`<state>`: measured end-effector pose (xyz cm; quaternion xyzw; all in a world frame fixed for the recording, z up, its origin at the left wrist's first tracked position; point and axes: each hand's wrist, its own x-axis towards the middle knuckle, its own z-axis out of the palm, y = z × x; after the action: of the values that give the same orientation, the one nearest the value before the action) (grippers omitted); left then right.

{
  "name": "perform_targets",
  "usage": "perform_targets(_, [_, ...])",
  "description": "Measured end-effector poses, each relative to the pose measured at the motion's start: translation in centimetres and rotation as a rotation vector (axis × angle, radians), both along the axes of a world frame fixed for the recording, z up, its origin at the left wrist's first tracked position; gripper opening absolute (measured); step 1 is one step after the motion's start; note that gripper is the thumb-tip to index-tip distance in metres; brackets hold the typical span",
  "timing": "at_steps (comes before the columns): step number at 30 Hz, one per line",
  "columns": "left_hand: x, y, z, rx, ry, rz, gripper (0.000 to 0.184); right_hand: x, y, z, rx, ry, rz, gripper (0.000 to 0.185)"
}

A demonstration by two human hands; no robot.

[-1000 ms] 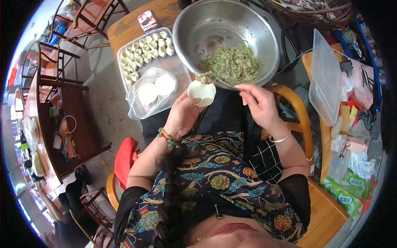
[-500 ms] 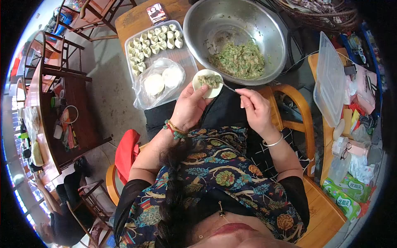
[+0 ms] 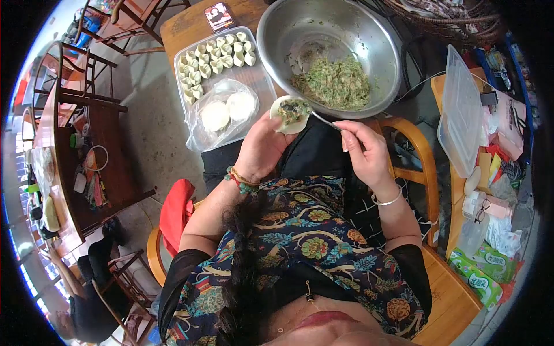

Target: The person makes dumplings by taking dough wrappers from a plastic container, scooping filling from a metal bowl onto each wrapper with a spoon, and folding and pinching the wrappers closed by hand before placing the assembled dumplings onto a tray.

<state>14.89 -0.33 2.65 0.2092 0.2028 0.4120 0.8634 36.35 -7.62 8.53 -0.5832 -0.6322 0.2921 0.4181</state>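
Observation:
A round dough wrapper (image 3: pixel 296 125) with green filling (image 3: pixel 293 109) on it rests in my left hand (image 3: pixel 264 144), held by the fingers. My right hand (image 3: pixel 366 151) pinches the handle of a metal spoon (image 3: pixel 325 119), whose tip touches the filling. Just beyond them stands a large steel bowl (image 3: pixel 277 43) with a heap of chopped green filling (image 3: pixel 334 83). Left of the bowl, a plastic tray (image 3: pixel 262 86) carries rows of folded dumplings (image 3: pixel 216 57) and a clear bag (image 3: pixel 196 131) with round white wrappers (image 3: pixel 215 116).
A small printed box (image 3: pixel 219 17) lies on the wooden table (image 3: pixel 187 26) behind the tray. At the right, a clear plastic lid (image 3: pixel 460 115) stands near packets and bags. A wooden chair arm (image 3: pixel 424 158) is beside my right hand. At the lower left sits another person (image 3: pixel 92 308).
Filling from the spoon has come onto the wrapper and been spread. The spoon has moved from the bowl's edge to the wrapper. The whole view has shifted slightly.

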Motion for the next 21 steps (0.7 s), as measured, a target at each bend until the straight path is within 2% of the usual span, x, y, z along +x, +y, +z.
perform_targets(4, [0.3, -0.1, -0.2, -0.118, -0.081, -0.013, 0.046, -0.1, 0.4, -0.3, -0.001, -0.137, 0.027, 0.016])
perform_targets(8, [0.5, 0.0, -0.1, -0.135, 0.046, -0.004, 0.048, -0.1, 0.7, -0.1, 0.014, -0.205, 0.016, 0.016])
perform_targets(12, [0.6, 0.2, 0.2, -0.18, 0.059, 0.014, 0.048, -0.1, 0.6, 1.4, -0.035, -0.13, -0.026, 0.016])
perform_targets(14, [0.3, 0.3, 0.9, -0.186, 0.048, -0.003, 0.049, 0.2, 0.5, 1.6, 0.094, -0.167, -0.002, 0.016])
perform_targets(16, [0.1, 0.4, 0.9, -0.193, 0.038, -0.021, 0.049, 0.3, 0.4, 1.7, 0.072, -0.174, 0.022, 0.016])
perform_targets(18, [0.1, 0.5, 0.4, -0.198, -0.038, -0.033, 0.049, 0.2, 0.4, 1.5, -0.085, -0.221, 0.026, 0.016])
perform_targets(21, [0.2, 0.3, 0.2, -0.211, -0.011, -0.014, 0.049, 0.3, 0.6, 1.4, -0.077, -0.208, 0.011, 0.017])
